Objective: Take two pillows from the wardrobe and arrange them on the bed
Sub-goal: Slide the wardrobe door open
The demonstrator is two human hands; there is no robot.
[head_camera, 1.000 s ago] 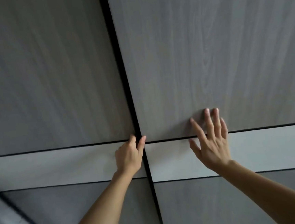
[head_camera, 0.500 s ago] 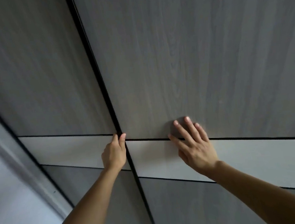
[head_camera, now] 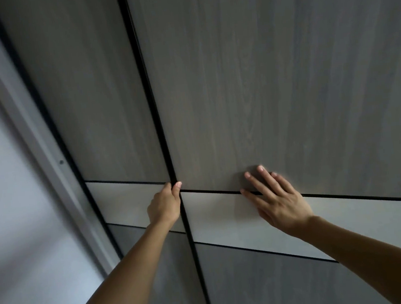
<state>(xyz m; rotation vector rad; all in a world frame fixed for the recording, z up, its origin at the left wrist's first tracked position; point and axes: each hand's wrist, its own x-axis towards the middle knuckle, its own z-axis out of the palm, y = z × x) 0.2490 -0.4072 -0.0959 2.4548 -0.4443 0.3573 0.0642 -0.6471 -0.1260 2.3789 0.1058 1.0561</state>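
My left hand (head_camera: 163, 207) is at the dark seam (head_camera: 153, 107) where the two wardrobe doors meet, fingers curled and hooked on the edge of the right door (head_camera: 261, 86). That grip is closed on the door edge because there's no handle to see, and the gap is the only purchase. My right hand (head_camera: 280, 201) lies flat and open on the same door, fingers spread across the line between the dark wood panel and the pale band (head_camera: 370, 219), holding nothing, there to steady the panel and push it along, I'd judge. The left door (head_camera: 80, 89) sits shut beside the pale wall (head_camera: 9, 192). Pillows? Not in sight, presumably behind these doors. Wardrobe closed, so the task has barely begun.
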